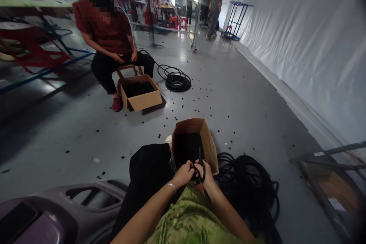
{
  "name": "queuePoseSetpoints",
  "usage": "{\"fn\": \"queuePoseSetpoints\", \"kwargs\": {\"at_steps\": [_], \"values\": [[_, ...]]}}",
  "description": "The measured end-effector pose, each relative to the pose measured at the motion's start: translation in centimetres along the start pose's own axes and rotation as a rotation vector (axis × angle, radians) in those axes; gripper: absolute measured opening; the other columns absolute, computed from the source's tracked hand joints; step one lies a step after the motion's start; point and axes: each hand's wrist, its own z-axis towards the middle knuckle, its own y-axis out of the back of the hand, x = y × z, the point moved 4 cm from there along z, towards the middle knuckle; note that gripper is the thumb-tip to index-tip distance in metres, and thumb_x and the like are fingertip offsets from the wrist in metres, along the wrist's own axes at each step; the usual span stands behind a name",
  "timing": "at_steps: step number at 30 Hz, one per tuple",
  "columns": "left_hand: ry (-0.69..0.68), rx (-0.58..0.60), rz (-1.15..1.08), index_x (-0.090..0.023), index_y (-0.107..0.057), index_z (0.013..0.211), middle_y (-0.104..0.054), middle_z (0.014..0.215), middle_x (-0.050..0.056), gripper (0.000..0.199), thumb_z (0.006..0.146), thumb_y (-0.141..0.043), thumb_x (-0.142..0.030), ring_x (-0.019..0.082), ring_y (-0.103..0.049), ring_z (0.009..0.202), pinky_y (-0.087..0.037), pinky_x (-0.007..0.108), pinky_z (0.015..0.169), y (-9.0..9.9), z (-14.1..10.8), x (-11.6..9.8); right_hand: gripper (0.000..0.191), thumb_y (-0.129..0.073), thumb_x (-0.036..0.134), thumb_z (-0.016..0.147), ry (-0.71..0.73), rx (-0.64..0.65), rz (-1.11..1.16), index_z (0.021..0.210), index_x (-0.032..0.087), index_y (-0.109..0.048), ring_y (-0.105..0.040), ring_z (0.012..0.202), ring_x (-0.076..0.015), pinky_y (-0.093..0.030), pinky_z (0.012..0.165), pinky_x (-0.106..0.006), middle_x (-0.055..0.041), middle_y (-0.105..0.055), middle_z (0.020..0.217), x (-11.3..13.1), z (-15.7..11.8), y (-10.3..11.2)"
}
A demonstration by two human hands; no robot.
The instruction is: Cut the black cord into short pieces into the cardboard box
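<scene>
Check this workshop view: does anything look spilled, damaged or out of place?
Small black pieces lie scattered on the grey floor around the near cardboard box and the far cardboard box. They look spilled or dropped, lying outside both.

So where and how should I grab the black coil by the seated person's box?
Probably grip the coil by its near edge, coming down from the right: the strands bunch tightly there, while the far loops fan out loosely toward the seated person.
</scene>
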Motion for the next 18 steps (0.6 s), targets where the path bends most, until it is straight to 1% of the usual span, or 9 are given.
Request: {"fn": "queuePoseSetpoints", "kwargs": {"at_steps": [2, 5, 8, 10, 12, 14, 16, 18], "values": [[0.062, 0.010, -0.119, -0.019, -0.053, 0.086, -0.064, 0.074, 0.000, 0.004, 0.087, -0.053, -0.015, 0.014, -0.060, 0.069, -0.041, 0.024, 0.065, -0.2, 0.1, 0.2, 0.041, -0.075, 0.046, 0.059, -0.023, -0.023, 0.010, 0.086, 0.019, -0.061, -0.047, 0.039, -0.0122, -0.033, 0.039, -0.023, 0.0054, -0.054, 0.049, -0.3, 0.2, 0.2], [0.233, 0.080, -0.438, -0.020, -0.049, 0.081, -0.058, 0.063, -0.004, 0.010, 0.089, -0.054, -0.021, 0.011, -0.053, 0.052, -0.040, 0.022, 0.054, -0.7, -0.1, 0.7, 0.039, -0.073, 0.043, 0.061, -0.035, -0.072, 0.039, 0.089, 0.019, -0.060, -0.047, 0.038, -0.0126, -0.034, 0.039, -0.022, 0.0063, -0.052, 0.046, -0.9, 0.2, 0.3], [0.358, 0.163, -0.729, -0.019, -0.049, 0.083, -0.059, 0.064, -0.005, 0.013, 0.089, -0.057, -0.027, 0.008, -0.051, 0.043, -0.038, 0.020, 0.047, -1.2, -0.7, 0.6, 0.035, -0.070, 0.043, 0.066, -0.005, -0.110, 0.050, 0.091, 0.020, -0.061, -0.050, 0.040, -0.0140, -0.034, 0.038, -0.022, 0.0062, -0.051, 0.047, -1.2, 0.2, 0.3], [0.391, 0.153, -0.811, -0.018, -0.050, 0.082, -0.057, 0.063, -0.005, 0.017, 0.088, -0.061, -0.030, 0.007, -0.048, 0.040, -0.034, 0.019, 0.043, -1.2, -0.9, 0.5, 0.035, -0.070, 0.044, 0.068, 0.014, -0.116, 0.044, 0.092, 0.020, -0.062, -0.051, 0.041, -0.0146, -0.035, 0.037, -0.022, 0.0059, -0.052, 0.048, -1.1, 0.2, 0.2], [0.388, 0.074, -0.797, -0.018, -0.050, 0.080, -0.051, 0.059, -0.007, 0.022, 0.087, -0.062, -0.035, 0.006, -0.042, 0.037, -0.029, 0.019, 0.040, -1.1, -0.9, 0.7, 0.039, -0.072, 0.044, 0.067, 0.023, -0.112, 0.029, 0.096, 0.019, -0.063, -0.052, 0.041, -0.0138, -0.035, 0.038, -0.022, 0.0056, -0.054, 0.050, -1.0, 0.2, 0.0], [0.347, -0.044, -0.737, -0.019, -0.051, 0.081, -0.046, 0.056, -0.009, 0.024, 0.088, -0.060, -0.040, 0.005, -0.037, 0.036, -0.027, 0.019, 0.040, -0.8, -0.6, 0.9, 0.047, -0.074, 0.045, 0.066, 0.013, -0.082, 0.009, 0.103, 0.018, -0.064, -0.051, 0.041, -0.0128, -0.036, 0.038, -0.021, 0.0058, -0.055, 0.052, -1.1, 0.1, -0.1], [0.282, -0.178, -0.636, -0.019, -0.054, 0.085, -0.046, 0.056, -0.009, 0.024, 0.089, -0.057, -0.043, 0.007, -0.039, 0.040, -0.029, 0.019, 0.042, -0.2, -0.3, 1.0, 0.058, -0.073, 0.048, 0.068, -0.011, -0.034, -0.015, 0.115, 0.017, -0.063, -0.050, 0.040, -0.0121, -0.035, 0.038, -0.021, 0.0064, -0.055, 0.053, -1.5, -0.4, -0.1], [0.199, -0.307, -0.491, -0.018, -0.059, 0.086, -0.053, 0.061, -0.005, 0.022, 0.089, -0.056, -0.040, 0.009, -0.048, 0.050, -0.035, 0.020, 0.049, 0.7, 0.0, 0.9, 0.063, -0.072, 0.049, 0.071, -0.025, 0.025, -0.062, 0.124, 0.017, -0.062, -0.049, 0.039, -0.0120, -0.036, 0.039, -0.022, 0.0067, -0.056, 0.054, -2.1, -1.1, 0.2]]}}
